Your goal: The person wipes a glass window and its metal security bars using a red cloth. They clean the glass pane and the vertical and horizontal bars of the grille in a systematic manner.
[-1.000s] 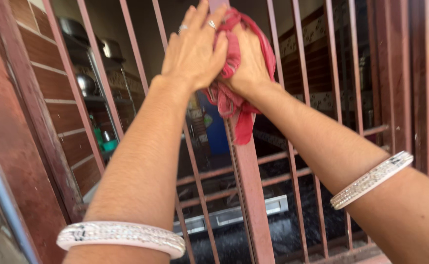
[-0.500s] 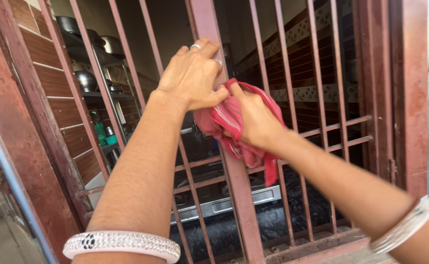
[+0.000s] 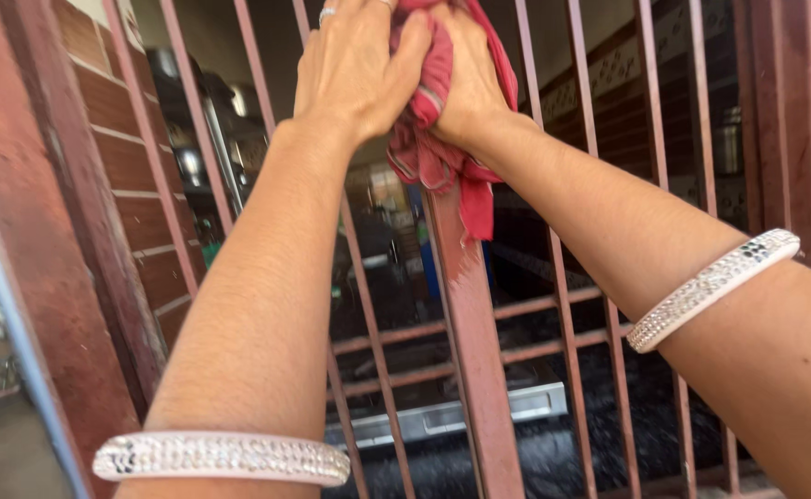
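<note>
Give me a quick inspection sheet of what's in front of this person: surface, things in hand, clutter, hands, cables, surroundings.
Surface: upright window post, reddish-brown metal, thin bars either side.
Things in hand: red cloth pressed high on the post.
Clutter: shelf with steel pots indoors.
Hands: left hand presses on the cloth; right hand clasps it; each forearm wears a pale bangle.
Cables: nothing seen.
Surroundings: brown tiled wall at left; dim room behind the bars.

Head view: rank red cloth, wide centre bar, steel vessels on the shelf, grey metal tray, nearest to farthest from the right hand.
1. red cloth: gripped in the right hand, top centre.
2. wide centre bar: runs down directly under the cloth.
3. steel vessels on the shelf: left, behind the grille.
4. grey metal tray: low centre, behind the bars.
</note>
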